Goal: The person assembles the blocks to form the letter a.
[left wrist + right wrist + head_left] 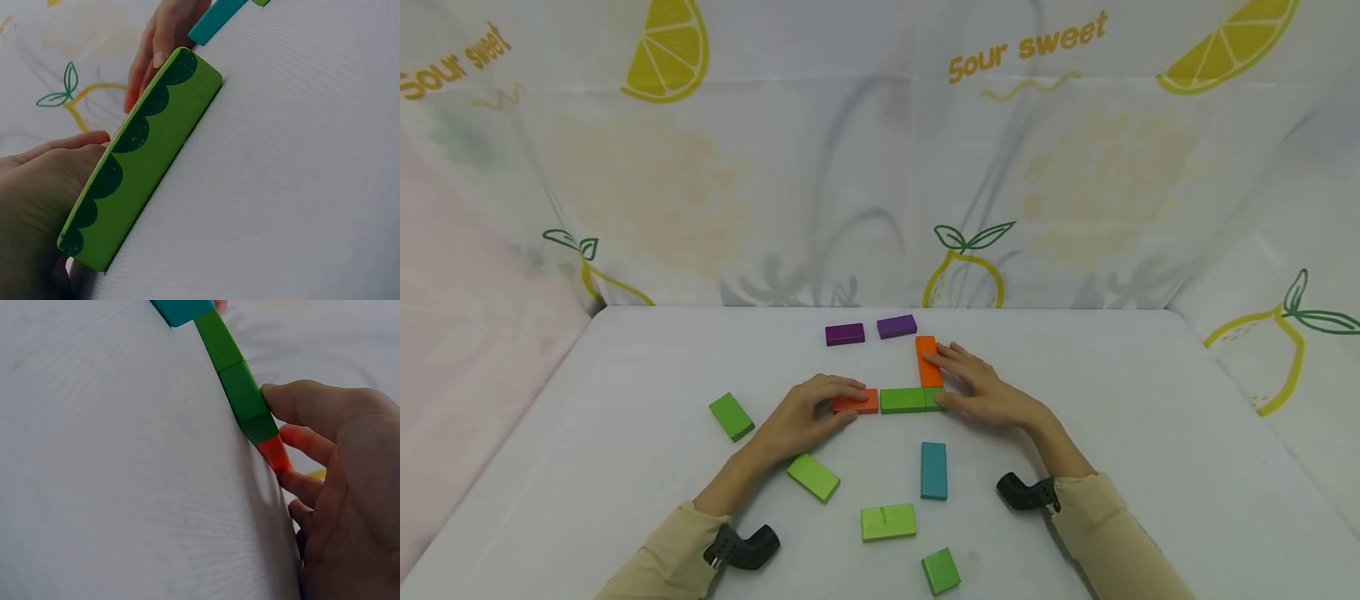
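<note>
My left hand (812, 414) pinches a red-orange block (867, 402), fingers over its far side and thumb at its near edge. Just to its right lies a green block (901, 401), end to end with a smaller green block (932, 398). An orange block (928, 362) extends away from the small green one. My right hand (988, 392) rests beside these two, its thumb (294, 400) on the small green block and its fingertips on the orange one. In the left wrist view a light green block (144, 162) hides part of the left hand.
Two purple blocks (846, 334) lie at the far side of the white table (1112, 375). Nearer are a teal block (934, 471), a light green block (888, 522) and a small green block (941, 571). Another green block (732, 417) lies left of the left hand.
</note>
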